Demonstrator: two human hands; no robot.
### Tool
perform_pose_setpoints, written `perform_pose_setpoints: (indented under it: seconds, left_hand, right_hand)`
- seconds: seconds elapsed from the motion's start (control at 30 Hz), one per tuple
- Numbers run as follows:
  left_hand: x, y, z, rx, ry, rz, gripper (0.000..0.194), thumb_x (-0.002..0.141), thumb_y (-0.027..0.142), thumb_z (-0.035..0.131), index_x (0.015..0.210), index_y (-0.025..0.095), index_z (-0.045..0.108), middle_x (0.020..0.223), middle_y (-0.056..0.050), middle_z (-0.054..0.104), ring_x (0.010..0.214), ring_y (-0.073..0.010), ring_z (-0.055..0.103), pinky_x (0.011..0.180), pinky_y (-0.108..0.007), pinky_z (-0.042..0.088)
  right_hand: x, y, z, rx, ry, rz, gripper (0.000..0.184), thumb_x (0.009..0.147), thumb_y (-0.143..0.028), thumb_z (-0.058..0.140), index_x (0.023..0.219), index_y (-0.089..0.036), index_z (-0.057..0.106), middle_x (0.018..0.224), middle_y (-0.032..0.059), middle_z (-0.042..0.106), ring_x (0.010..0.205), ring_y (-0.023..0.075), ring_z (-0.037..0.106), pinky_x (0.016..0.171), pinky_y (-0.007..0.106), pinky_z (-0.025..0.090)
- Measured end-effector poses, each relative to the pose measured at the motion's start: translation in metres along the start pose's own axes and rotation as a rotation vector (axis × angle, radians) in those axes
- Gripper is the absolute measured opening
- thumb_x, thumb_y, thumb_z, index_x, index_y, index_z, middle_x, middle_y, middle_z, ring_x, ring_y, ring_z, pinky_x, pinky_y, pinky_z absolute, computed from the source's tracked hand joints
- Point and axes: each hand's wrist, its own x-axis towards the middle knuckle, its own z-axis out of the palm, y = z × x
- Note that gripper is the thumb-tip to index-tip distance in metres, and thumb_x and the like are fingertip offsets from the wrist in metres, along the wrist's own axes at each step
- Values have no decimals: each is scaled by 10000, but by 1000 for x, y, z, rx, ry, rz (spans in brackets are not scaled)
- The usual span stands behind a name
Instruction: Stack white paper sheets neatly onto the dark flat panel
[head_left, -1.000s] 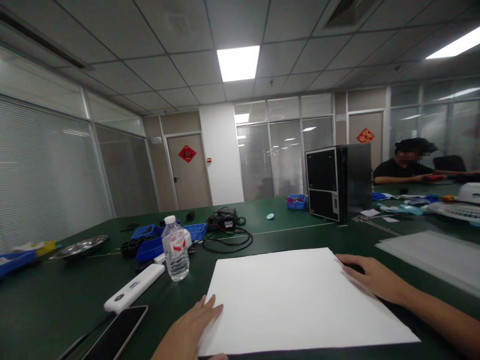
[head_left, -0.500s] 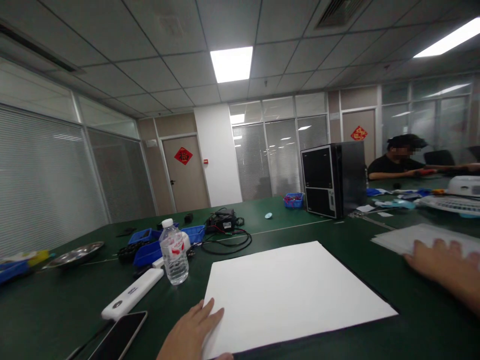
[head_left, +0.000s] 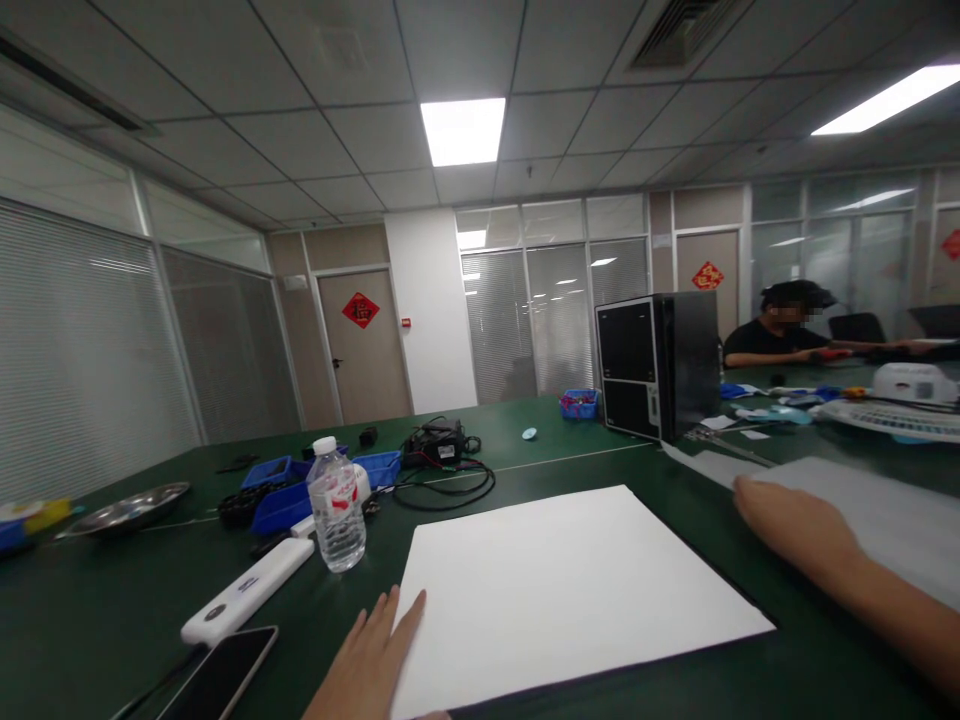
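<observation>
A large white sheet (head_left: 562, 590) lies flat on the dark green table (head_left: 112, 610) in front of me. My left hand (head_left: 371, 660) rests at the sheet's near left corner, fingers stretched flat and touching its edge. My right hand (head_left: 795, 525) lies on the near end of a second pale sheet (head_left: 877, 520) to the right, fingers together and extended, nothing held that I can see.
A water bottle (head_left: 336, 505), a white remote-like device (head_left: 247, 592) and a black phone (head_left: 217, 680) lie to the left. Blue bins (head_left: 281, 500), black cables (head_left: 446, 480) and a metal dish (head_left: 131, 508) sit behind. A black computer tower (head_left: 656, 365) stands far right; a person (head_left: 787, 330) sits beyond it.
My right hand left the white sheet's far right corner and moved right onto the second pale sheet. My left hand stayed at the near left corner. The view turned slightly right.
</observation>
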Motion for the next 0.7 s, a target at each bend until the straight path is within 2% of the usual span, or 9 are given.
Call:
perform_pose_setpoints:
  seconds: [0.17,0.27,0.37,0.43,0.5,0.6,0.7]
  left_hand:
    - [-4,4,-9,-11,-22,14,1052,763,867,526,1546,189,346,1623,-180,186,1507,-406,139,1221,-610,168]
    - [-6,5,-12,-17,17,-16,1016,790,847,515,1544,184,356,1622,-184,178,1506,-412,134,1211,-624,196]
    - [-8,4,-11,-20,30,-21,945,823,752,580,1545,185,359,1617,-163,239,1510,-370,195,1226,-580,201]
    - [-7,1,-7,-31,44,-28,916,823,702,619,1543,194,371,1614,-148,267,1504,-364,234,1224,-568,225]
    - [-5,-2,-1,-49,61,-43,925,809,696,637,1541,190,382,1614,-150,267,1494,-391,257,1206,-588,268]
    - [-2,-7,5,-61,57,-41,968,807,729,611,1556,176,343,1624,-152,223,1493,-406,246,1197,-598,284]
    - [-1,-7,5,-56,18,-34,992,828,755,550,1570,149,291,1628,-153,169,1503,-402,201,1200,-602,263]
  right_hand:
    - [-15,-86,-17,-15,-119,-290,313,975,-312,393,944,-242,696,925,91,729,824,275,686,726,390,455]
    - [-36,-134,-26,89,-200,-535,330,977,-287,391,994,-253,719,935,70,731,837,252,678,748,376,481]
    - [-53,-166,-40,237,-245,-722,359,1018,-365,383,1107,-256,713,1018,67,735,916,237,677,807,374,512]
    - [-56,-172,-44,295,-227,-776,388,1026,-442,401,1227,-265,682,1186,71,714,1085,246,651,935,398,503]
    - [-51,-164,-42,271,-178,-723,418,1026,-460,398,1271,-260,672,1266,82,688,1172,263,621,1007,430,478]
    - [-37,-137,-29,115,-141,-457,431,1011,-428,381,1110,-218,744,1078,124,738,1025,307,676,914,487,509]
    - [-27,-109,-18,50,-190,-256,474,991,-466,384,968,-193,771,937,145,738,885,319,692,819,494,520]
